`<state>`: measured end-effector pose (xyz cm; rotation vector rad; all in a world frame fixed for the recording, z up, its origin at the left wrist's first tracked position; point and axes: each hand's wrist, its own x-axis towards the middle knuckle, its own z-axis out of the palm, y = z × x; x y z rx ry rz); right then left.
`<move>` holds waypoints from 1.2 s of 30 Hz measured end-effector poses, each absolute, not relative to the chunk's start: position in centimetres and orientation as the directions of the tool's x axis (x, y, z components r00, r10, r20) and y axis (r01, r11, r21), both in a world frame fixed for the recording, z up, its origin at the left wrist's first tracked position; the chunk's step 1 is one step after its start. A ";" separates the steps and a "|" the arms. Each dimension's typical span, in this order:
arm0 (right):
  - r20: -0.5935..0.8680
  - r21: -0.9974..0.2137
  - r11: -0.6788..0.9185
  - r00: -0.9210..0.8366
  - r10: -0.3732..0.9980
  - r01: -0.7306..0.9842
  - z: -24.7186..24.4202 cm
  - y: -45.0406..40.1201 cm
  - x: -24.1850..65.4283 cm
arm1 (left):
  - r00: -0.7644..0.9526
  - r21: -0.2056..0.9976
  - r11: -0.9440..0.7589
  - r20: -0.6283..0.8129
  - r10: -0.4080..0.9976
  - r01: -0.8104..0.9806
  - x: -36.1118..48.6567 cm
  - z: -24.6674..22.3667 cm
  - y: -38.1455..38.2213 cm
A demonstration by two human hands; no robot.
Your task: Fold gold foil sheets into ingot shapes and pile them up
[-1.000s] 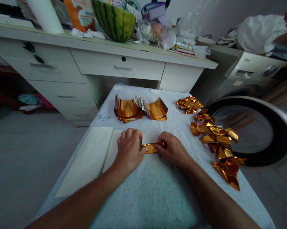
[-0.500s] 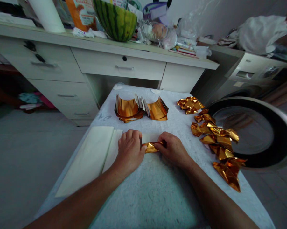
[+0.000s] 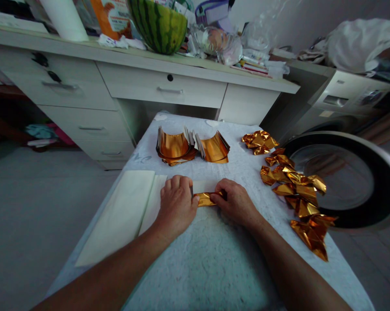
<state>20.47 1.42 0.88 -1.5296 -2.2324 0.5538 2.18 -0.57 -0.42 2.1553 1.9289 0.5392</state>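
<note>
On my far left, a pale grey floor (image 3: 36, 207) runs back to a low, dark recess where a heap of blue and pink cloth (image 3: 41, 131) lies. Next comes a white cabinet with metal-handled drawers (image 3: 75, 125), stretching across the back; its top carries a tall white roll (image 3: 67, 21), an orange printed packet (image 3: 107, 17), a cut green striped watermelon (image 3: 159, 28) and a clutter of clear plastic. In front of it stands my bench (image 3: 195, 268), spread with a pale blue-grey speckled cloth. Folded white paper sheets (image 3: 117, 216) lie along its left side, reaching to my left hand (image 3: 175, 203), whose grip is closed on the left end of a narrow shiny gold foil strip (image 3: 204, 199). Beyond the strip, towards the cabinet, two curved stacks of gold foil sheets (image 3: 174, 146) sit side by side. My right hand (image 3: 234, 201) pinches the strip's other end, so it lies level between both grips, low over the cloth. Folded, crinkled gold foil pieces (image 3: 302, 190) trail down the bench's right edge. Past them is a silver washing machine (image 3: 344, 99), its round black-rimmed door (image 3: 386, 185) swung open, a white plastic bag (image 3: 357, 43) on top.
</note>
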 end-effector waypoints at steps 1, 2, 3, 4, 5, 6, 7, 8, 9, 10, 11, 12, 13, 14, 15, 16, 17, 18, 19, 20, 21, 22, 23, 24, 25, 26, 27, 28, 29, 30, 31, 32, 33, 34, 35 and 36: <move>0.084 -0.516 0.330 -0.337 0.938 0.791 0.9 1.4 20.5 | 0.081 0.380 -0.129 0.138 0.987 0.916 2.2 -0.5 -0.6; 0.084 -0.514 0.330 -0.336 0.938 0.792 0.9 1.4 20.4 | 0.078 0.378 -0.126 0.139 0.987 0.917 2.2 -0.5 -0.6; 0.084 -0.512 0.330 -0.335 0.938 0.793 0.8 1.4 20.4 | 0.077 0.377 -0.124 0.138 0.987 0.918 2.2 -0.5 -0.6; 0.084 -0.511 0.330 -0.336 0.938 0.794 0.8 1.4 20.4 | 0.077 0.376 -0.123 0.137 0.988 0.918 2.2 -0.4 -0.6; 0.084 -0.510 0.330 -0.336 0.938 0.794 0.8 1.4 20.4 | 0.077 0.376 -0.123 0.135 0.988 0.918 2.3 -0.4 -0.6; 0.083 -0.511 0.328 -0.334 0.939 0.794 0.8 1.4 20.4 | 0.079 0.377 -0.123 0.132 0.988 0.918 2.3 -0.3 -0.6; 0.080 -0.513 0.325 -0.333 0.940 0.795 0.8 1.4 20.4 | 0.081 0.377 -0.124 0.129 0.988 0.918 2.3 -0.3 -0.6; 0.076 -0.515 0.321 -0.331 0.941 0.795 0.8 1.4 20.4 | 0.081 0.378 -0.123 0.126 0.989 0.918 2.3 -0.3 -0.6; 0.074 -0.517 0.319 -0.329 0.941 0.794 0.8 1.4 20.4 | 0.081 0.378 -0.122 0.123 0.989 0.918 2.3 -0.2 -0.6; 0.073 -0.519 0.318 -0.329 0.941 0.794 0.8 1.4 20.4 | 0.080 0.377 -0.121 0.122 0.989 0.918 2.3 -0.2 -0.6; 0.074 -0.520 0.316 -0.327 0.942 0.793 0.8 1.5 20.3 | 0.080 0.376 -0.121 0.122 0.989 0.919 2.3 -0.2 -0.6; 0.075 -0.521 0.316 -0.327 0.942 0.793 0.8 1.5 20.3 | 0.082 0.376 -0.123 0.123 0.989 0.919 2.3 -0.2 -0.6; 0.076 -0.522 0.316 -0.326 0.942 0.792 0.8 1.5 20.3 | 0.083 0.375 -0.125 0.126 0.989 0.919 2.3 -0.2 -0.7; 0.077 -0.523 0.315 -0.324 0.943 0.792 0.8 1.5 20.3 | 0.085 0.376 -0.128 0.129 0.988 0.918 2.2 -0.2 -0.7; 0.075 -0.523 0.313 -0.322 0.944 0.793 0.7 1.5 20.3 | 0.087 0.377 -0.131 0.132 0.987 0.917 2.2 -0.2 -0.7; 0.074 -0.524 0.310 -0.320 0.945 0.793 0.7 1.5 20.3 | 0.087 0.379 -0.132 0.134 0.987 0.916 2.2 -0.3 -0.7; 0.072 -0.525 0.305 -0.316 0.946 0.794 0.7 1.5 20.3 | 0.086 0.382 -0.132 0.135 0.987 0.915 2.2 -0.3 -0.7; 0.069 -0.526 0.300 -0.312 0.948 0.796 0.7 1.5 20.3 | 0.085 0.383 -0.131 0.135 0.987 0.914 2.2 -0.3 -0.7; 0.064 -0.528 0.294 -0.307 0.949 0.797 0.7 1.5 20.3 | 0.083 0.383 -0.129 0.134 0.987 0.915 2.2 -0.3 -0.7; 0.060 -0.529 0.289 -0.304 0.951 0.798 0.7 1.5 20.2 | 0.082 0.381 -0.127 0.133 0.988 0.916 2.2 -0.3 -0.7; 0.056 -0.530 0.286 -0.303 0.951 0.798 0.7 1.5 20.2 | 0.081 0.379 -0.126 0.133 0.988 0.917 2.2 -0.3 -0.6; 0.055 -0.531 0.285 -0.303 0.951 0.798 0.7 1.4 20.2 | 0.081 0.377 -0.126 0.134 0.988 0.918 2.3 -0.3 -0.6; 0.053 -0.531 0.285 -0.304 0.951 0.798 0.8 1.4 20.2 | 0.081 0.374 -0.127 0.135 0.987 0.919 2.3 -0.3 -0.6; 0.052 -0.531 0.284 -0.303 0.951 0.799 0.8 1.4 20.2 | 0.081 0.373 -0.128 0.138 0.987 0.919 2.3 -0.3 -0.6; 0.051 -0.531 0.282 -0.302 0.952 0.799 0.8 1.4 20.1 | 0.083 0.372 -0.129 0.138 0.987 0.919 2.3 -0.2 -0.6; 0.049 -0.531 0.279 -0.299 0.953 0.800 0.8 1.4 20.1 | 0.083 0.372 -0.129 0.136 0.987 0.919 2.3 -0.2 -0.6; 0.048 -0.531 0.276 -0.296 0.954 0.801 0.8 1.4 20.1 | 0.084 0.372 -0.129 0.134 0.987 0.919 2.3 -0.2 -0.6; 0.047 -0.531 0.274 -0.295 0.954 0.802 0.9 1.4 20.1 | 0.085 0.372 -0.129 0.133 0.988 0.919 2.3 -0.2 -0.6; 0.048 -0.531 0.274 -0.295 0.954 0.802 0.9 1.4 20.1 | 0.086 0.372 -0.130 0.134 0.987 0.919 2.3 -0.3 -0.7; 0.050 -0.530 0.276 -0.296 0.954 0.802 0.9 1.4 20.1 | 0.087 0.372 -0.133 0.137 0.987 0.919 2.3 -0.3 -0.7; 0.053 -0.530 0.280 -0.298 0.953 0.801 0.9 1.4 20.0 | 0.088 0.371 -0.135 0.141 0.986 0.919 2.3 -0.3 -0.7; 0.056 -0.530 0.282 -0.299 0.953 0.800 0.9 1.4 20.0 | 0.087 0.370 -0.136 0.145 0.986 0.919 2.3 -0.4 -0.7; 0.058 -0.530 0.283 -0.299 0.952 0.799 0.9 1.3 20.0 | 0.085 0.369 -0.135 0.147 0.985 0.920 2.3 -0.5 -0.7; 0.060 -0.529 0.284 -0.298 0.953 0.800 0.9 1.3 20.0 | 0.082 0.367 -0.132 0.147 0.986 0.921 2.3 -0.5 -0.7; 0.061 -0.529 0.283 -0.297 0.953 0.800 0.9 1.3 20.0 | 0.081 0.367 -0.130 0.147 0.986 0.921 2.3 -0.6 -0.7; 0.062 -0.528 0.283 -0.296 0.953 0.800 0.9 1.3 20.0 | 0.080 0.366 -0.130 0.147 0.986 0.921 2.3 -0.6 -0.7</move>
